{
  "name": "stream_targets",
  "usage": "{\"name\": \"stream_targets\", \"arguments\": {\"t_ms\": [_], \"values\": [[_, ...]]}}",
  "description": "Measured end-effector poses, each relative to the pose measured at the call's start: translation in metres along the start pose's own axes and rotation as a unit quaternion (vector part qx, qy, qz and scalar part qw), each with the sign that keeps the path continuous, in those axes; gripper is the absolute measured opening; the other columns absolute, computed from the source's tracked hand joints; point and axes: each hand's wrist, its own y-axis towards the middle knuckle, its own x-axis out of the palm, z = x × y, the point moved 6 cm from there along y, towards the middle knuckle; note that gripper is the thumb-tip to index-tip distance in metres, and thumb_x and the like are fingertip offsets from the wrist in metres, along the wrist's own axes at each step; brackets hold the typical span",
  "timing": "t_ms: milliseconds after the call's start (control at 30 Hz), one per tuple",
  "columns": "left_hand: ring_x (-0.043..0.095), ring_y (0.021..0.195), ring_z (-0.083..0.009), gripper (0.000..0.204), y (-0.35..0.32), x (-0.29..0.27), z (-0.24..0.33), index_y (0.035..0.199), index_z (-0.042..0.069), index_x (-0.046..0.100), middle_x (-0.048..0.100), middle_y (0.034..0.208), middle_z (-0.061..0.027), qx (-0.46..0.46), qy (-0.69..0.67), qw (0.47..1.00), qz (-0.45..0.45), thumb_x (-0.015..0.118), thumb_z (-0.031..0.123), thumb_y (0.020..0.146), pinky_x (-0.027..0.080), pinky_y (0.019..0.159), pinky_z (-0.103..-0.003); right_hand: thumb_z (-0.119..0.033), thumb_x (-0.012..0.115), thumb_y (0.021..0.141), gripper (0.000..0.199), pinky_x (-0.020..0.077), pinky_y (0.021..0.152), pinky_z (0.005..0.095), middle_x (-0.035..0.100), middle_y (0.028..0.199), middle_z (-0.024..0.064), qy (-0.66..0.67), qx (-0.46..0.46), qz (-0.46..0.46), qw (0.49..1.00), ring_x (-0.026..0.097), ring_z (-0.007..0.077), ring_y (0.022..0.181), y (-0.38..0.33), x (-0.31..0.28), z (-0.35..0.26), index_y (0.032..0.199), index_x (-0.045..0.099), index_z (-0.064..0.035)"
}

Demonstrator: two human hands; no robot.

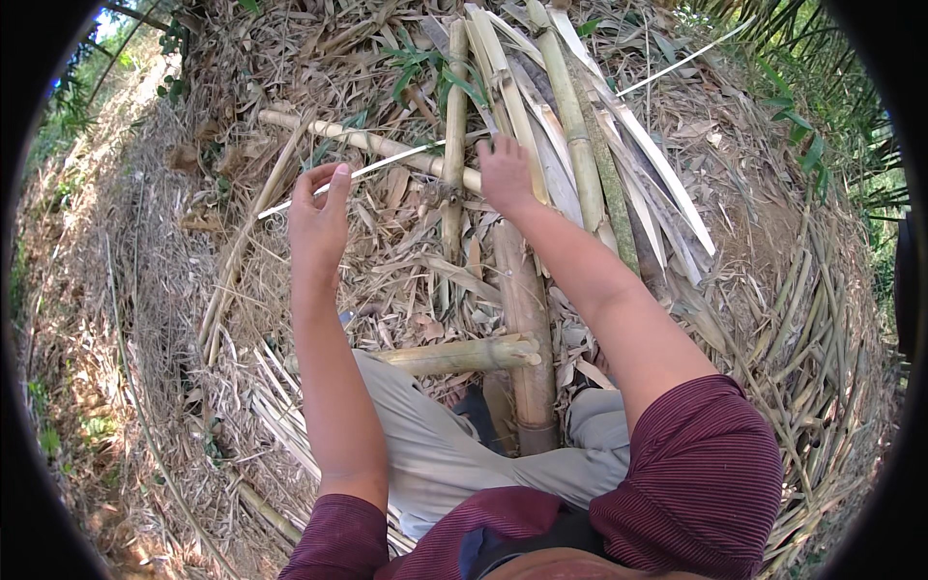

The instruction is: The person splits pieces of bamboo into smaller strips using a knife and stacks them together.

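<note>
A thin pale bamboo strip [401,158] runs slantwise between my two hands, its left end sticking out past my left hand. My left hand [319,208] is raised on the left, with thumb and curled fingers closed around the strip. Farther right, my right hand [506,176] is closed where the strip reaches it; its fingertips are partly hidden. Below the strip lies a bamboo pole [372,143], crossed by an upright bamboo piece [454,126]. Right beside my right hand is a pile of split bamboo [580,145].
A thick bamboo pole [522,309] lies between my legs, with a shorter bamboo length [454,356] across it. Thin pale strips [280,401] lie by my left leg. Dry leaves cover the ground. Bamboo stalks [812,319] lie at right; another pale strip [688,60] juts from the pile.
</note>
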Motion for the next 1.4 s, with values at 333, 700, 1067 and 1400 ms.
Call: {"name": "stream_targets", "arguments": {"t_ms": [333, 700, 1067, 1400], "values": [[0.06, 0.11, -0.0189, 0.04, 0.011, -0.012, -0.013, 0.123, 0.001, 0.06, 0.064, 0.116, -0.0124, -0.02, 0.013, 1.0, -0.004, 0.063, 0.034, 0.1, 0.047, 0.092, -0.031, -0.059, 0.077, 0.074, 0.112, 0.0376, 0.112, 0.0469, 0.04, 0.146, 0.0305, 0.278, 0.285, -0.187, 0.898, 0.042, 0.0421, 0.136, -0.006, 0.112, -0.064, 0.146, 0.026, 0.01], [0.058, 0.109, -0.0166, 0.046, 0.023, -0.028, -0.026, 0.125, 0.002, 0.061, 0.06, 0.113, -0.0085, -0.056, 0.023, 0.998, -0.004, 0.063, 0.041, 0.099, 0.052, 0.087, -0.032, -0.056, 0.086, 0.064, 0.139, 0.0307, 0.114, 0.0515, 0.028, 0.147, 0.0375, 0.33, 0.391, -0.145, 0.847, 0.037, 0.0469, 0.135, -0.013, 0.106, -0.094, 0.156, -0.003, -0.0017], [0.059, 0.108, -0.0173, 0.048, 0.04, -0.013, -0.022, 0.123, 0.003, 0.061, 0.061, 0.114, -0.0071, -0.04, 0.004, 0.999, -0.017, 0.063, 0.044, 0.098, 0.05, 0.087, -0.034, -0.058, 0.088, 0.055, 0.135, 0.0359, 0.112, 0.0473, 0.041, 0.144, 0.0327, 0.365, 0.325, -0.143, 0.861, 0.043, 0.0423, 0.135, 0.092, -0.019, -0.017, 0.15, 0.022, 0.0099], [0.055, 0.123, -0.0244, 0.061, 0.066, 0.062, -0.02, 0.139, 0.006, 0.051, 0.057, 0.133, -0.0118, -0.004, 0.034, 0.993, -0.114, 0.057, 0.052, 0.099, 0.048, 0.095, -0.039, -0.053, 0.095, 0.047, 0.115, 0.0481, 0.104, 0.0384, 0.057, 0.131, 0.0299, 0.468, 0.201, -0.052, 0.859, 0.06, 0.0375, 0.118, 0.015, -0.039, 0.07, 0.134, 0.051, 0.0086]]}}
